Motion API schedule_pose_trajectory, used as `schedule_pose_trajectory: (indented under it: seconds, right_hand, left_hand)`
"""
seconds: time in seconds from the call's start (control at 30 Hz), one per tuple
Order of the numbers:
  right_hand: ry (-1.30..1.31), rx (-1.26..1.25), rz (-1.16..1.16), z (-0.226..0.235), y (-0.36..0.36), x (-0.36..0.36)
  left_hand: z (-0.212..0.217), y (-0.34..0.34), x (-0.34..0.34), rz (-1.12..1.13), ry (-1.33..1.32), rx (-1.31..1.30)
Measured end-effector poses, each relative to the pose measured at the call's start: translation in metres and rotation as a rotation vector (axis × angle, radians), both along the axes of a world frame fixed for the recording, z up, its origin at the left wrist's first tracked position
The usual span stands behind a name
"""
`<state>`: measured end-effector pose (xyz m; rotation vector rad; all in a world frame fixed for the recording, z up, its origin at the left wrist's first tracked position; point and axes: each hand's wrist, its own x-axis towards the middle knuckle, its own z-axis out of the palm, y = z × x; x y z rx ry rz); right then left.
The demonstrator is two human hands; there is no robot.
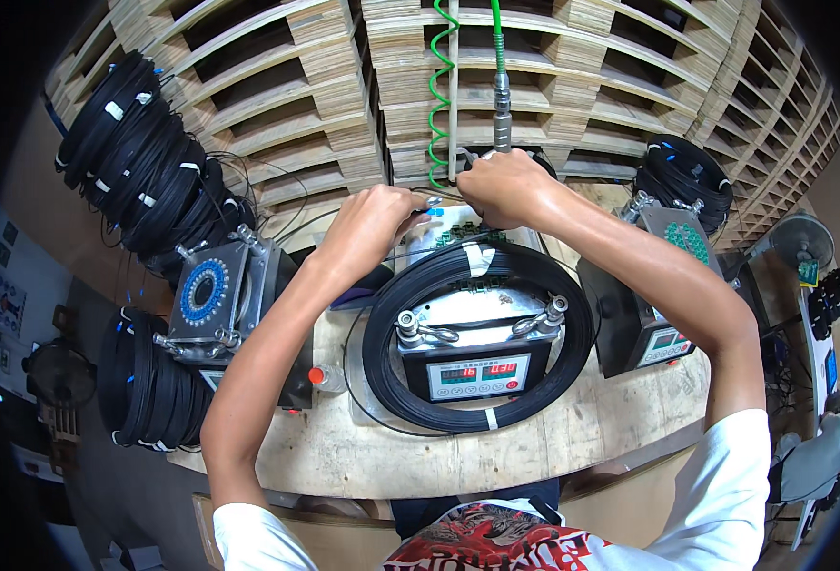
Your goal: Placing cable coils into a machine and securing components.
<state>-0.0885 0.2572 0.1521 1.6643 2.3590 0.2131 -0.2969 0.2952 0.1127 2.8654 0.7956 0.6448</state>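
Note:
My left hand [377, 228] is closed in a pinch behind the middle machine, with a small blue-tipped connector [433, 212] at its fingertips. My right hand [510, 190] is closed just to the right of it, and whatever its fingers hold is hidden. Directly behind the right hand hangs a metal hose coupling [503, 119]; I cannot tell whether they touch. Below both hands a coil of black cable [382, 381], tied with white tape, lies around a metal machine [482, 376] with a lit display. Small green pieces [458, 234] sit at the machine's far side.
Another machine with a ring of blue pieces [205, 290] stands left, one with green pieces [688, 243] right. Black cable coils [153, 181] pile up at left; another coil [683, 181] is at right. A red-capped bottle [325, 378] stands on the wooden table [420, 466]. Wooden pallets [325, 105] rise behind.

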Motion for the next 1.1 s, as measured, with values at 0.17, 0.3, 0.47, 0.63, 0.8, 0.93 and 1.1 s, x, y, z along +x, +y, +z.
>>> schedule_pose_trajectory:
  seconds: [0.17, 0.3, 0.47, 0.63, 0.8, 0.93, 1.1]
  right_hand:
    - [0.022, 0.061, 0.134, -0.011, 0.003, -0.006]
    - [0.096, 0.022, 0.072, -0.016, 0.003, 0.000]
    - [0.298, -0.079, 0.001, -0.018, -0.001, 0.021]
    - [0.405, 0.009, 0.001, -0.021, -0.009, 0.033]
    - [0.522, -0.065, 0.043, -0.026, -0.002, 0.037]
    - [0.711, -0.061, 0.017, -0.040, -0.004, 0.049]
    - [0.721, -0.113, -0.047, -0.036, -0.004, 0.046]
  left_hand:
    - [-0.006, 0.002, 0.004, 0.018, 0.023, 0.003]
    - [0.005, -0.003, 0.009, 0.069, 0.011, -0.024]
    - [0.018, -0.004, 0.013, 0.046, 0.049, -0.048]
    - [0.037, 0.002, 0.028, -0.002, 0.236, -0.066]
    - [0.043, 0.010, 0.045, -0.050, 0.353, -0.146]
    - [0.040, 0.012, 0.059, -0.062, 0.487, -0.094]
    - [0.045, 0.014, 0.069, -0.073, 0.593, -0.083]
